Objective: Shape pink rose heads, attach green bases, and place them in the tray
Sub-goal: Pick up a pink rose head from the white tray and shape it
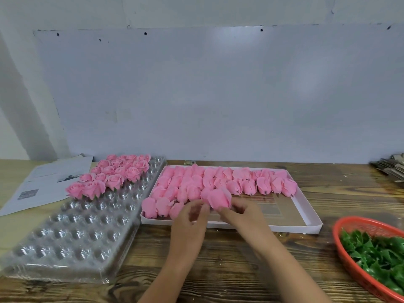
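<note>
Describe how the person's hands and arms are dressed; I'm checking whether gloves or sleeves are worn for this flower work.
Both are bare. The left hand and the right hand have no gloves, and no rings show on the fingers, though these are blurred. No watch, band or sleeve shows on either forearm up to the picture's lower edge.

A small craft workshop, set up for piecework.

We see a worn wooden table [240, 259] against a bare grey wall panel [218, 95], laid out in batches: a white box [310, 226] of unshaped pink rose heads [218, 182], a clear dimpled tray [76, 237] partly filled with finished roses [113, 173], and a red basket [341, 254] of green bases [376, 256].
</note>
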`<action>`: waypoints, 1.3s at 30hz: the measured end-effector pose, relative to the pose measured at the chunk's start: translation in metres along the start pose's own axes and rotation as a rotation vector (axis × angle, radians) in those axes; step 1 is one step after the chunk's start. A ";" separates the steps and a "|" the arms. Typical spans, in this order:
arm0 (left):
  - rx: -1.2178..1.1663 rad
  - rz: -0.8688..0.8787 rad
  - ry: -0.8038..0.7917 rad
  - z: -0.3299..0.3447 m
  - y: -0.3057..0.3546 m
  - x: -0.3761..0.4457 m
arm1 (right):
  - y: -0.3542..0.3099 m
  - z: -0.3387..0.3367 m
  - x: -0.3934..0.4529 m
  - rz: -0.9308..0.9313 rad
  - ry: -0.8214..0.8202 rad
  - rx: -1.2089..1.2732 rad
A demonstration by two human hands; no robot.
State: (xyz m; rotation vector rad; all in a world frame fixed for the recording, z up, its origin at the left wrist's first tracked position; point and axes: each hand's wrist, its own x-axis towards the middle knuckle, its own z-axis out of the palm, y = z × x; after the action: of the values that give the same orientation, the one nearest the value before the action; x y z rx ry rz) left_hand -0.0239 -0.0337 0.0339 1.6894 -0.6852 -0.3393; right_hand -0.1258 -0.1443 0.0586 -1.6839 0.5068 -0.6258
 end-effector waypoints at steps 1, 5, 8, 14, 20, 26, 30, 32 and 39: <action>-0.099 -0.067 -0.080 0.004 0.004 -0.001 | -0.001 -0.001 -0.005 -0.007 -0.005 0.053; -0.458 -0.188 -0.429 0.023 0.008 -0.005 | 0.001 -0.004 -0.020 -0.021 -0.059 0.220; -0.582 -0.174 -0.488 0.027 0.009 -0.005 | 0.010 -0.008 -0.026 -0.009 -0.118 0.306; -0.567 -0.184 -0.619 0.022 0.002 -0.007 | 0.019 -0.016 -0.032 0.181 -0.329 0.522; -0.611 -0.190 -0.659 0.015 0.001 -0.005 | 0.021 -0.020 -0.030 0.316 -0.473 0.677; -0.643 -0.179 -0.511 0.021 0.002 -0.006 | 0.027 -0.009 -0.029 0.365 -0.410 0.789; -0.684 -0.250 -0.308 0.027 0.002 -0.005 | 0.029 0.004 -0.030 0.345 -0.212 0.616; -0.726 -0.286 -0.230 0.028 0.004 -0.004 | 0.033 0.011 -0.033 0.235 -0.099 0.271; -0.847 -0.407 -0.177 0.027 0.002 -0.003 | 0.045 0.016 -0.042 -0.276 0.122 -0.322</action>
State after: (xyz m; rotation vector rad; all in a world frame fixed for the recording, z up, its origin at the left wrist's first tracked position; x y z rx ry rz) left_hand -0.0425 -0.0535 0.0285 0.9693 -0.2411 -0.9305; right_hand -0.1472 -0.1147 0.0064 -2.0495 0.4848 -0.8879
